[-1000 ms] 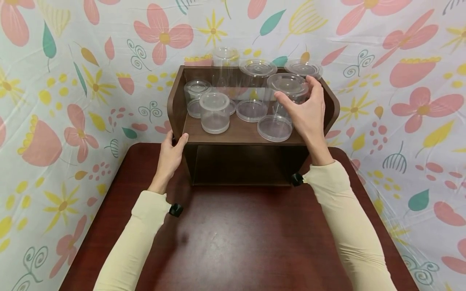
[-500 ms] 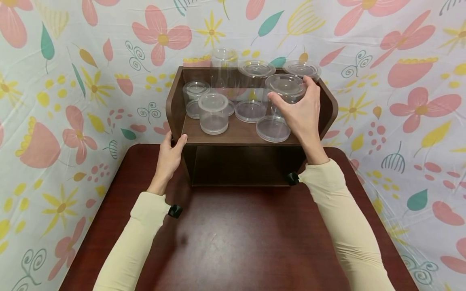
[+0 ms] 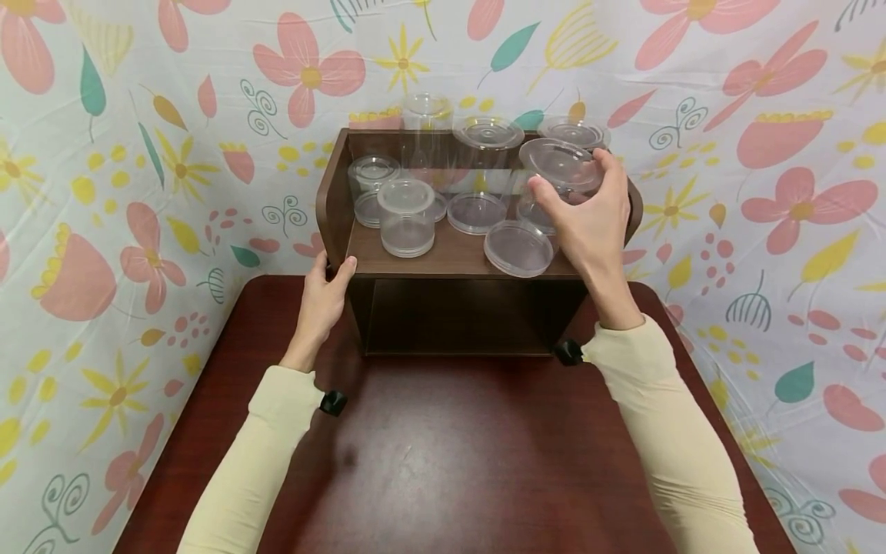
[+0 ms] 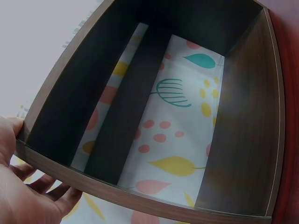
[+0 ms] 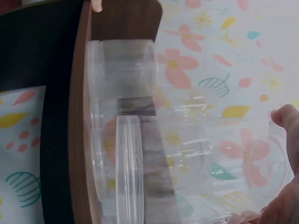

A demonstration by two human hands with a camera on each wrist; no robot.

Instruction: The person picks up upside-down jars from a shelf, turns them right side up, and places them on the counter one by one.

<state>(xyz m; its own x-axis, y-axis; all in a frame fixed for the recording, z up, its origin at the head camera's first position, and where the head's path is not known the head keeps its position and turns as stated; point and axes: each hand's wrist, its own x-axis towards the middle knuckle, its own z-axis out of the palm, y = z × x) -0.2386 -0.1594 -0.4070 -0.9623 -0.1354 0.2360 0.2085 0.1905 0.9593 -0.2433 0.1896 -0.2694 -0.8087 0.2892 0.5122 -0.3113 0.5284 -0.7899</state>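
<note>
My right hand (image 3: 591, 219) holds a tall clear plastic jar (image 3: 517, 250) by its upper end, thumb on one side and fingers on the other. The jar tilts, its top leaning right. In the right wrist view its thick lower disc (image 5: 128, 168) stands off the shelf board. With my left hand (image 3: 324, 300) I grip the left side of a dark brown wooden shelf unit (image 3: 460, 261). In the left wrist view the thumb lies over the panel's edge and the fingers (image 4: 67, 198) are on its outer side.
A short clear jar (image 3: 408, 223) stands at the front of the upper board. Another short jar (image 3: 374, 192), a slim tall jar (image 3: 427, 127) and wide-topped tall jars (image 3: 477, 181) stand behind. The unit sits on a reddish-brown table (image 3: 429, 462) before a flowered cloth (image 3: 180, 254).
The jar in my right hand has gone from upright on the shelf to tilted, its top moving right with the hand. My left hand keeps its grip on the shelf unit.
</note>
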